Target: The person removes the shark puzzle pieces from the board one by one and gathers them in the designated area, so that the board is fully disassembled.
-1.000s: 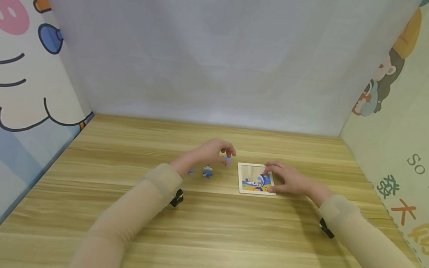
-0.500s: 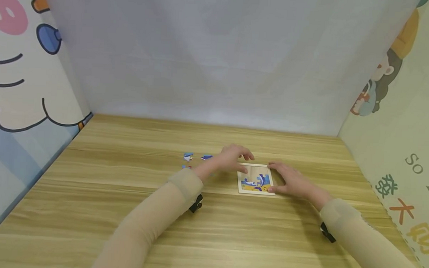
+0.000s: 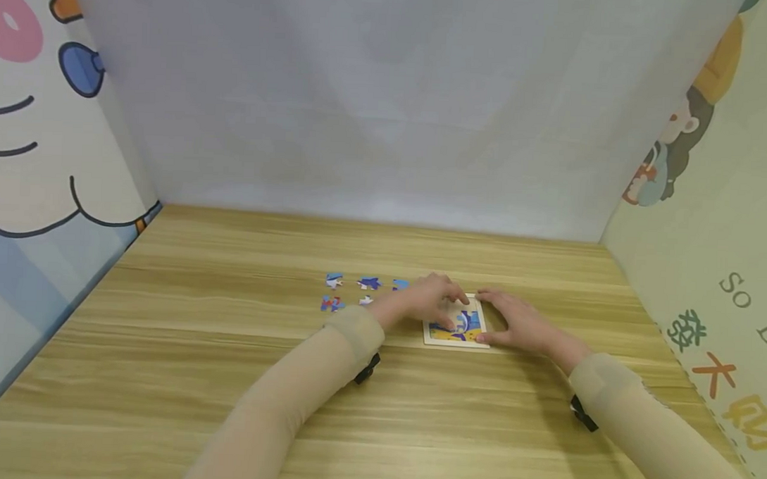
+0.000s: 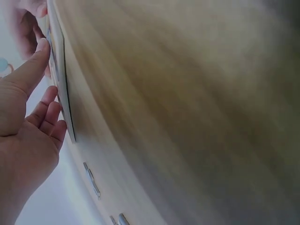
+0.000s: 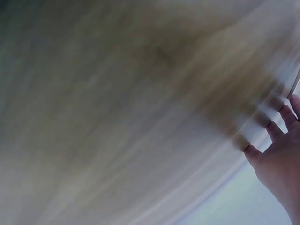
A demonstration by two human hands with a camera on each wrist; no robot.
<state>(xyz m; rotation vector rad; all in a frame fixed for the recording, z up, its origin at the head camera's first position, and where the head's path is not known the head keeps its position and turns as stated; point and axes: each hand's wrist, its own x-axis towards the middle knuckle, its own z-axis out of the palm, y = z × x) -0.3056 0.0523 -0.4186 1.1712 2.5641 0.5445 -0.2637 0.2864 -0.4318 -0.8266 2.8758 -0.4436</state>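
Note:
A shallow square jigsaw tray [image 3: 452, 343] with a pale rim lies on the table, with blue, white and yellow pieces fitted along its bottom and right. My left hand [image 3: 428, 299] reaches over its left part, thumb and fingers spread apart. In the left wrist view, the thumb [image 4: 30, 70] is at the tray's surface while other fingertips are near its edge; no piece shows between them. My right hand [image 3: 523, 323] rests at the tray's right side, thumb near the lower corner, fingers at the upper one. The right wrist view shows its fingers [image 5: 276, 133] extended and slightly spread.
Loose jigsaw pieces lie left of the tray: a blue-and-white piece [image 3: 334, 280], a dark blue piece [image 3: 369, 283], a light blue piece [image 3: 399, 284], a red-and-blue piece [image 3: 332, 304] and a whitish piece [image 3: 365, 300]. A grey-white curtain [image 3: 387, 127] hangs behind the table.
My left hand has moved right from the loose pieces to over the tray, uncovering several pieces. My right hand stays at the tray's right side, its fingers slightly farther back from the inside.

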